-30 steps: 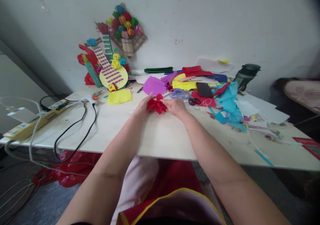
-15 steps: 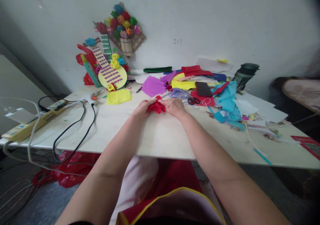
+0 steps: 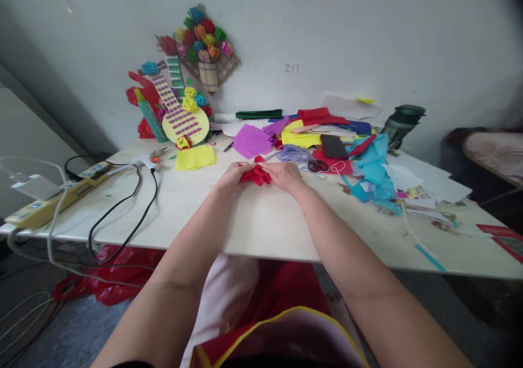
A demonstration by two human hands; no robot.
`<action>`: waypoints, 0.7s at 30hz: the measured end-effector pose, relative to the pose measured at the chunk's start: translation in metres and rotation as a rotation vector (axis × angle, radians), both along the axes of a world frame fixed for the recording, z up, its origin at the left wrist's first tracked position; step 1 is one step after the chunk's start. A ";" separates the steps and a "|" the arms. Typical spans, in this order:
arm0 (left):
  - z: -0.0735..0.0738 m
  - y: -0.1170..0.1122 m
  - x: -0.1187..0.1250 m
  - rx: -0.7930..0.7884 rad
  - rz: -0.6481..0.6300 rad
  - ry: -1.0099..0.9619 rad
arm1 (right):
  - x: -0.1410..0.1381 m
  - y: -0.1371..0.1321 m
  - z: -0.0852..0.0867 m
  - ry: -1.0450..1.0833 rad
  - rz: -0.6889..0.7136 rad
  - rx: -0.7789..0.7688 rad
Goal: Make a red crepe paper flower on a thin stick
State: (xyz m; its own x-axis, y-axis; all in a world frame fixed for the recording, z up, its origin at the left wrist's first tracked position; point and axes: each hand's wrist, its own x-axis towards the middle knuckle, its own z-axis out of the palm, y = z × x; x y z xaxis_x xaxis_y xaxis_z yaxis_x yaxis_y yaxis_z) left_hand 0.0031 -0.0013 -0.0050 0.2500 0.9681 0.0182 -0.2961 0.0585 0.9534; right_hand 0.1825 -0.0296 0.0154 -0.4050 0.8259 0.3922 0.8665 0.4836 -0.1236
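Above the middle of the table, a crumpled red paper flower (image 3: 258,176) is pinched between both hands. My left hand (image 3: 234,176) grips its left side, and my right hand (image 3: 285,176) grips its upper right side with the fingers bent. Parts of the flower are covered by the fingers. Just behind the hands lie a sheet of purple crepe paper (image 3: 250,140) and a bundle of lilac cord (image 3: 293,153). Black scissors (image 3: 317,165) rest to the right of the cord. A folded yellow crepe sheet (image 3: 196,158) lies to the left.
At left are a hot glue gun (image 3: 146,160) with a black cable and a yellow power strip (image 3: 57,199). A guitar-shaped craft (image 3: 186,124) leans near the wall. To the right are a phone (image 3: 334,146), blue crepe paper (image 3: 371,166), paper scraps and a dark bottle (image 3: 403,126).
Both hands stay in nearly the same place on the red flower. The whole view has shifted very slightly; nothing else has visibly moved.
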 end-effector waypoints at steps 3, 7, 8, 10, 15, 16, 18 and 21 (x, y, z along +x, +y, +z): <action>-0.001 0.000 -0.001 0.060 -0.037 0.025 | 0.005 0.003 -0.001 0.179 0.061 -0.104; 0.002 -0.003 -0.002 0.113 -0.100 0.074 | 0.008 0.006 -0.001 0.351 0.159 -0.320; 0.003 -0.004 -0.002 0.113 -0.108 0.089 | 0.008 0.007 -0.002 0.370 0.169 -0.347; 0.004 -0.005 -0.002 0.110 -0.108 0.104 | 0.008 0.009 -0.003 0.379 0.178 -0.324; 0.002 -0.005 0.000 0.087 -0.060 0.022 | 0.007 0.010 -0.003 0.235 0.116 -0.118; 0.001 -0.004 0.001 0.080 -0.052 0.002 | 0.006 0.009 -0.002 0.188 0.097 -0.093; -0.001 -0.003 0.004 0.067 -0.038 -0.027 | 0.005 0.007 0.001 0.092 0.063 -0.050; -0.004 -0.001 0.006 0.029 -0.029 -0.049 | 0.002 0.002 0.005 -0.044 0.020 0.004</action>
